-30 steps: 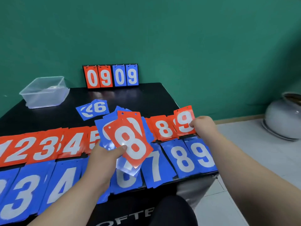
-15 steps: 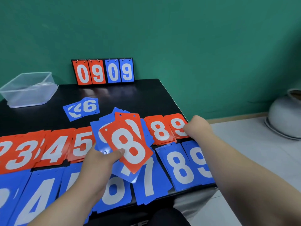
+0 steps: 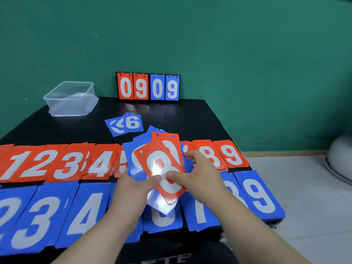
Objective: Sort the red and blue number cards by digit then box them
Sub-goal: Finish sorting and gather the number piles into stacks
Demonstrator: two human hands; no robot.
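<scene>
Fingers [image 3: 154, 178] on red 8 card [image 3: 150, 159]

tub [image 3: 70, 100] back-left on table [image 3: 190, 115] | scoreboard [image 3: 148, 86] right of tub | loose cards [image 3: 125, 124] before scoreboard, behind card rows [image 3: 57, 164]

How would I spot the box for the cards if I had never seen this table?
Start at the black table and look to its far left corner, near the green wall. There stands the clear plastic box, the only see-through, colourless thing among red and blue cards.
</scene>
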